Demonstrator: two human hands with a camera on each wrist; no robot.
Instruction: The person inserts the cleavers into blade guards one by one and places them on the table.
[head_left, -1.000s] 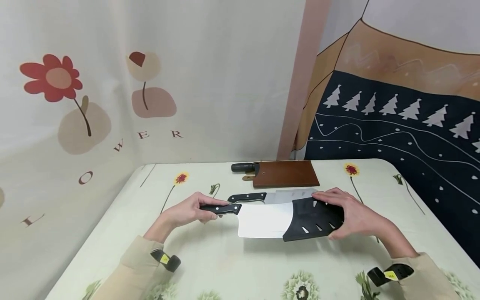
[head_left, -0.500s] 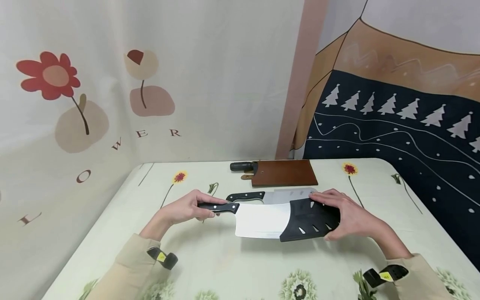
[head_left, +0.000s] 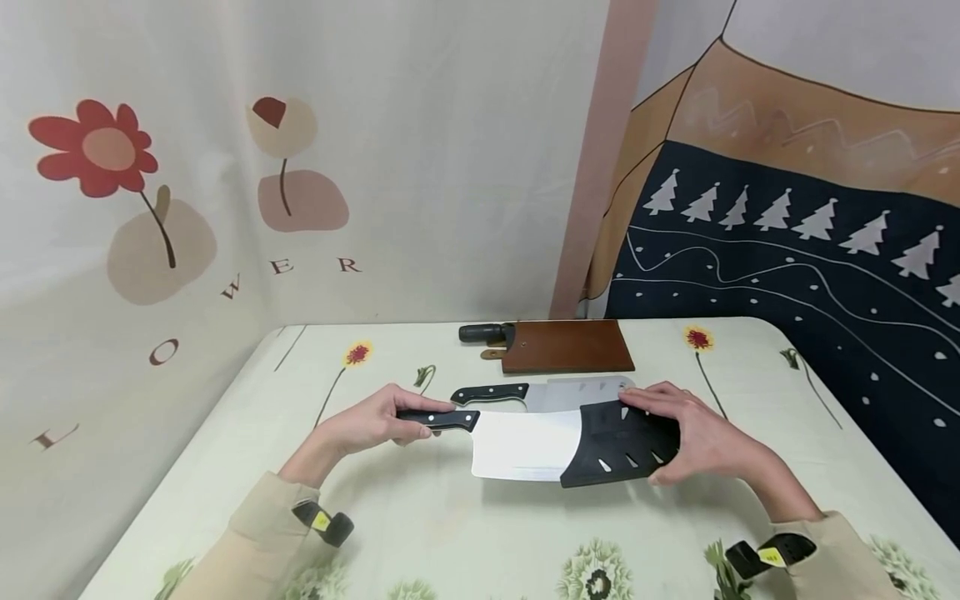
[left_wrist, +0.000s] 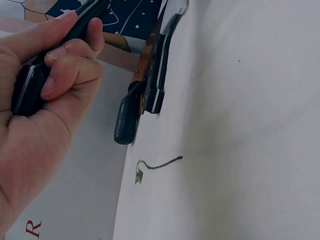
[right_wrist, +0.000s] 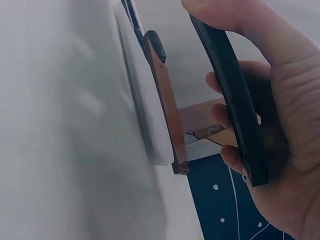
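Note:
A cleaver [head_left: 527,446] with a broad bright blade is held up over the table, its edge toward the person. My left hand [head_left: 378,417] grips its black riveted handle [head_left: 442,419]; the left wrist view shows the fingers curled round that handle [left_wrist: 31,87]. The blade's right part is inside a black slotted sheath [head_left: 618,446]. My right hand [head_left: 701,433] holds the sheath by its outer end, thumb at the lower edge and fingers along the top. In the right wrist view the sheath [right_wrist: 235,105] shows edge-on between thumb and fingers.
Just behind lies a second black-handled knife [head_left: 491,393], its blade in a pale translucent cover [head_left: 585,390]. Farther back is another black-handled cleaver in a brown sheath [head_left: 568,347]. The flower-print table [head_left: 450,533] meets a printed curtain [head_left: 420,167] at the back.
The view shifts slightly, and the cleaver with its sheath appears a little farther left in it. Both hands keep their hold, and the length of blade outside the sheath looks the same.

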